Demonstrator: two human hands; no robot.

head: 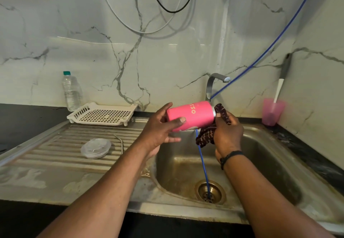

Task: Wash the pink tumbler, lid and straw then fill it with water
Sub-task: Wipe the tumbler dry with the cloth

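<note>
The pink tumbler (191,114) lies on its side in the air above the steel sink (264,156), its open mouth pointing right. My left hand (160,128) grips its base end, thumb across the front. My right hand (228,135) holds a dark patterned cloth (205,135) pressed against the tumbler's mouth, with part of the cloth over the rim. The clear lid (95,147) rests on the ribbed drainboard (55,154) to the left. A thin straw (121,142) lies just beside the lid.
A blue hose (203,163) runs from the wall down into the sink drain (210,191). The tap (214,83) stands behind the tumbler. A white drying rack (102,115) and a clear water bottle (70,92) sit at the back left. A pink cup holding a brush (272,111) stands at the right corner.
</note>
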